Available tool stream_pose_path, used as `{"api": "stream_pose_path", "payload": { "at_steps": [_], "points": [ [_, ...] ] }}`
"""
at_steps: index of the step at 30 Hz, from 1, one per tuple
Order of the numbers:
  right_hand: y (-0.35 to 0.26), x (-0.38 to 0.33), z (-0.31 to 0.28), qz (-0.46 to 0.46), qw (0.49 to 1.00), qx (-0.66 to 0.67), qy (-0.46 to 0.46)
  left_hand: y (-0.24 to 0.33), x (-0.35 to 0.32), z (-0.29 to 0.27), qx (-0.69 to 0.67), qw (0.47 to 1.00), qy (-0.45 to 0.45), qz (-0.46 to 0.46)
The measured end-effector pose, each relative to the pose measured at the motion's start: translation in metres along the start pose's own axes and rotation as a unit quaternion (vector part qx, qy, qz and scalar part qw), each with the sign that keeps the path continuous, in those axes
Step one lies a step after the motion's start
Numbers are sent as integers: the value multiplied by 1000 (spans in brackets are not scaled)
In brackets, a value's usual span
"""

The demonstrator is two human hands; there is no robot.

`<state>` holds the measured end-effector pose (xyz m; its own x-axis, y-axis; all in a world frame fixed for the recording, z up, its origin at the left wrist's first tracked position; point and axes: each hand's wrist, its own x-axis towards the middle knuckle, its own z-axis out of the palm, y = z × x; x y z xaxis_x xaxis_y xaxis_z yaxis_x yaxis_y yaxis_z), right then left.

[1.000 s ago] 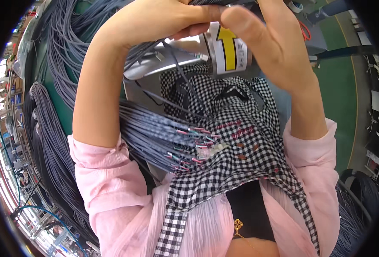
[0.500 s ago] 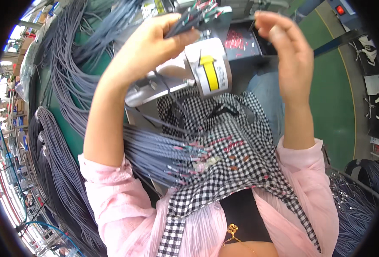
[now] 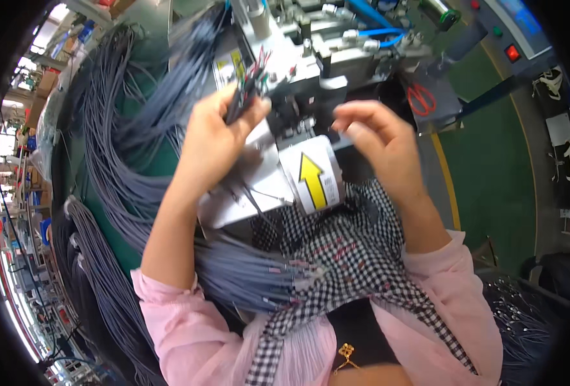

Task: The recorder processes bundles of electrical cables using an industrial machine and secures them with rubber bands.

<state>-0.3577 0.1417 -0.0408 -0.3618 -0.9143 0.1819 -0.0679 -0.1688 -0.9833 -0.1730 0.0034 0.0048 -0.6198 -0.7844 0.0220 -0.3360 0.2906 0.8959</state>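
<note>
My left hand is closed around a small bunch of dark cables, held over the machine. Their stripped ends, with thin red, green and black wires, stick out past my fingers. My right hand hovers right of the machine's front, fingers loosely curled and thumb apart from them; I see nothing held in it. Between the hands sits the machine's white cylindrical housing with a yellow arrow. A thick bundle of grey cables lies across my lap on the checkered apron, its coloured ends pointing right.
Metal clamps and blue air tubes of the machine stand at the back. Red-handled scissors lie on a tray to the right. Long grey cable bundles cover the green table at left. A control box with a red switch is at the upper right.
The view has tilted up, showing more of the machine and the scissors. My right hand has moved left, closer to the machine's front and my left hand. The left hand still holds the cables.
</note>
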Motion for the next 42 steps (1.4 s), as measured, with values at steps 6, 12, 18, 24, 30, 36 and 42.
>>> {"api": "stream_pose_path", "payload": {
  "at_steps": [6,12,18,24,30,36,42],
  "points": [
    [12,-21,-18,-2,999,8,37,-6,2,3,17,998,9,56],
    [17,-40,-22,-4,1000,-3,24,0,-1,9,26,997,-21,75],
    [16,-53,-19,-21,1000,-9,12,-1,-10,15,0,993,-19,114],
    [14,-63,-19,-35,999,-11,20,-6,-10,9,-6,998,-65,21],
    [6,-64,-17,-41,999,-13,32,-24,-8,7,23,996,-29,76],
    [1,-57,-25,-40,997,8,58,-5,-9,6,11,998,-53,44],
    [13,-29,-8,45,998,31,34,-14,-18,12,-39,997,-59,21]
  ]
}}
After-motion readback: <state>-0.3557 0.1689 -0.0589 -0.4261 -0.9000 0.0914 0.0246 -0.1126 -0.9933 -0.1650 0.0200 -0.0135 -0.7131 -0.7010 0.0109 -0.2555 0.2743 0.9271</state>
